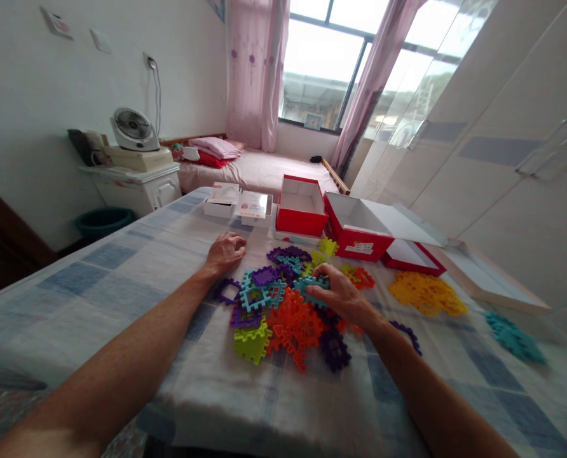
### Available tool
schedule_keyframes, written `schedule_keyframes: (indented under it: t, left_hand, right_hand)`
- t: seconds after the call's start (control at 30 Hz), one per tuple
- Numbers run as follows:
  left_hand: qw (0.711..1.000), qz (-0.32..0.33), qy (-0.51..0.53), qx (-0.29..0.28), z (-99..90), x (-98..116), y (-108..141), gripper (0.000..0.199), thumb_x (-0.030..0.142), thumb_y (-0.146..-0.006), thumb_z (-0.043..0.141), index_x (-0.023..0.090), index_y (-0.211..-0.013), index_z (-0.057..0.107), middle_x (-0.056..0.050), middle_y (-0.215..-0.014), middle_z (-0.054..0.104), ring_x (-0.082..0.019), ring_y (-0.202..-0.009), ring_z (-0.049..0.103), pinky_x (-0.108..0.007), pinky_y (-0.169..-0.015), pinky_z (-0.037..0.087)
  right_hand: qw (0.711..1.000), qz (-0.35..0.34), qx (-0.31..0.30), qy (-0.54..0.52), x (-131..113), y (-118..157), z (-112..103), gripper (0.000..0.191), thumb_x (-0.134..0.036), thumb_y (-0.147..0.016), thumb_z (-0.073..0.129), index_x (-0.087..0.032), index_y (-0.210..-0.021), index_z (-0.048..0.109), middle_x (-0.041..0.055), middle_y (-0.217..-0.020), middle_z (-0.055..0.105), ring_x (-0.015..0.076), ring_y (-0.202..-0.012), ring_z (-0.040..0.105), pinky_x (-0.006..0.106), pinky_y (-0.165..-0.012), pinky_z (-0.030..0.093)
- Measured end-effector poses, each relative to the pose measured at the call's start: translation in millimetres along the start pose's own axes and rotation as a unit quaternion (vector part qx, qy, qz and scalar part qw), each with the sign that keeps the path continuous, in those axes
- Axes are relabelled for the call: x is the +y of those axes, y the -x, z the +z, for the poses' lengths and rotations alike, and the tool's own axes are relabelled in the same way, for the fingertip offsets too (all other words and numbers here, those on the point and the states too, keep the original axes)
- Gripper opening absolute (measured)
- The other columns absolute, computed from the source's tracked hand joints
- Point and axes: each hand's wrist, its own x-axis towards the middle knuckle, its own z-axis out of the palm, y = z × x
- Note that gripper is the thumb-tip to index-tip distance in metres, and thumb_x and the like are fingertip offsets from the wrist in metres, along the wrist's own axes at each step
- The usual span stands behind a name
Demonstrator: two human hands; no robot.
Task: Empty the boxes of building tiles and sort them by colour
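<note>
Flat notched plastic pieces in several colours lie in a loose pile on the checked tablecloth. My right hand (pixel 337 289) reaches into the pile's right side, its fingers closed on a light blue piece (pixel 311 287). Behind the pile's left edge my left hand (pixel 227 252) rests on the cloth with curled fingers; whether anything is under them is hidden. Orange pieces (pixel 297 321) lie at the front middle, with green ones (pixel 252 343) to their left. Purple pieces (pixel 335 348) are at the front right, and another purple frame (pixel 229 291) sits at the left.
Yellow pieces (pixel 426 292) and teal pieces (pixel 515 337) form separate piles on the right. Behind stand an open red box (pixel 301 219), a wider red box (pixel 360 245), a red tray (pixel 414 259) and small white boxes (pixel 256 219). A pale lid (pixel 498 280) lies at the right.
</note>
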Motion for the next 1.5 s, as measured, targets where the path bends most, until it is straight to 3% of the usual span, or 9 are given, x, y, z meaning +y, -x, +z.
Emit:
schedule_keyframes:
  t: [0.23,0.37,0.47,0.7,0.83,0.97,1.17,1.33,1.5]
  left_hand:
    - [1.0,0.002,0.0,-0.002,0.6,0,0,0.029,0.025,-0.074,0.047,0.018,-0.091,0.069,-0.007,-0.105,0.063,-0.021,-0.101,0.056,-0.031,-0.096,0.04]
    - [1.0,0.004,0.0,-0.005,1.2,-1,0,0.029,0.025,-0.074,0.047,0.018,-0.092,0.069,-0.007,-0.106,0.063,-0.022,-0.101,0.056,-0.032,-0.096,0.04]
    - [1.0,0.004,-0.001,-0.004,1.0,-1,0,0.029,0.025,-0.075,0.047,0.018,-0.093,0.069,-0.007,-0.107,0.063,-0.022,-0.101,0.056,-0.032,-0.096,0.04]
    - [1.0,0.009,-0.003,-0.002,-1.6,2,1,0.028,0.023,-0.075,0.048,0.018,-0.092,0.069,-0.008,-0.107,0.063,-0.022,-0.102,0.056,-0.032,-0.096,0.04]
    - [1.0,0.003,0.002,0.001,-1.5,3,1,0.028,0.024,-0.074,0.048,0.018,-0.092,0.069,-0.007,-0.105,0.064,-0.022,-0.1,0.056,-0.033,-0.095,0.041]
    - [1.0,0.002,0.002,0.001,-1.4,3,1,0.028,0.024,-0.074,0.048,0.018,-0.092,0.069,-0.008,-0.107,0.063,-0.022,-0.101,0.056,-0.032,-0.095,0.041]
    - [1.0,0.005,-0.011,0.0,-2.0,2,1,0.029,0.025,-0.074,0.048,0.019,-0.092,0.069,-0.008,-0.107,0.064,-0.022,-0.1,0.057,-0.033,-0.095,0.042]
    - [1.0,0.004,-0.021,-0.007,-2.9,2,0,0.029,0.025,-0.074,0.047,0.021,-0.092,0.069,-0.007,-0.108,0.064,-0.021,-0.103,0.057,-0.031,-0.096,0.04]
    - [0.999,0.017,-0.014,-0.027,-9.1,5,1,0.034,0.029,-0.073,0.042,0.018,-0.094,0.067,-0.009,-0.111,0.063,-0.022,-0.103,0.056,-0.032,-0.095,0.041]
  right_hand:
    - [0.993,0.048,0.065,-0.085,1,0,-17,0.033,-0.041,-0.074,0.058,-0.018,-0.097,0.056,0.0026,-0.086,0.061,0.0151,-0.074,0.055,0.026,-0.065,0.041]
    - [0.985,0.07,0.045,-0.149,-10,-19,-23,0.044,-0.047,-0.076,0.054,-0.016,-0.106,0.06,0.0065,-0.092,0.065,0.0176,-0.077,0.059,0.028,-0.066,0.044]
    - [0.991,0.043,0.014,-0.124,-16,-44,-14,0.044,-0.045,-0.074,0.057,-0.014,-0.103,0.064,0.0069,-0.091,0.066,0.0187,-0.079,0.059,0.029,-0.068,0.044]
    - [0.995,0.089,-0.025,0.029,-15,-72,6,0.036,-0.043,-0.065,0.065,-0.015,-0.087,0.069,0.0046,-0.071,0.064,0.021,-0.07,0.058,0.029,-0.06,0.042]
    - [0.997,0.041,-0.015,0.067,-17,-65,2,0.036,-0.041,-0.069,0.062,-0.016,-0.094,0.067,0.0071,-0.087,0.065,0.0198,-0.079,0.059,0.028,-0.067,0.044]
    - [1.0,0.012,-0.005,0.016,-12,-53,4,0.039,-0.04,-0.075,0.058,-0.017,-0.106,0.062,0.0085,-0.105,0.062,0.0201,-0.094,0.057,0.032,-0.082,0.043]
    - [0.997,0.0,0.082,-0.003,-2,-35,15,0.036,-0.037,-0.076,0.057,-0.017,-0.106,0.062,0.0082,-0.104,0.059,0.019,-0.097,0.054,0.033,-0.088,0.04]
    - [0.992,0.02,0.11,-0.054,-5,-24,9,0.033,-0.04,-0.075,0.057,-0.016,-0.098,0.062,0.0056,-0.094,0.062,0.0179,-0.085,0.056,0.031,-0.078,0.043]
    - [0.968,0.073,0.127,-0.202,-1,2,-26,0.041,-0.049,-0.074,0.056,-0.019,-0.101,0.058,0.0024,-0.086,0.064,0.0151,-0.071,0.058,0.026,-0.063,0.046]
